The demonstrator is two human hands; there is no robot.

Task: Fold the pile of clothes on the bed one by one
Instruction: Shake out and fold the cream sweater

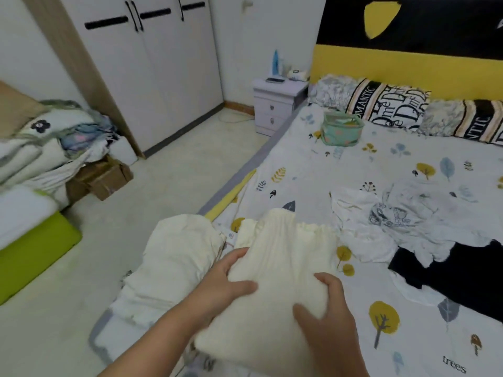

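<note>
Bedroom walls and a white wardrobe [152, 72] frame the scene, with a pale tiled floor running along the bed's left edge. Across most of the view spreads the bed [394, 164], covered by a sheet printed with small trees and leaves, its yellow and black headboard [408, 50] at the far end with lettered pillows [386, 104] lined against it. A white nightstand [277, 104] stands just beside the far left corner. On the bed's near right part lies the unfolded pile: a white printed garment [386, 221] crumpled over a black garment [449, 276], the two touching. At the near left edge sits a cream stack [177, 262] that looks already folded. A green fabric basket [341, 130] rests near the pillows.

Close to the near left edge, a cream folded garment [283, 268] with a gathered waistband pointing away is held between both hands. The left hand [231, 281] grips its left side, fingers curled under and thumb on top; the right hand [326, 308] grips the near right part the same way.

Judging by its compact shape, this piece is at the end of its fold. The next move likely calls for setting it flat, on or beside the cream stack, without letting the layers slip, then reaching right for the white printed garment.
</note>
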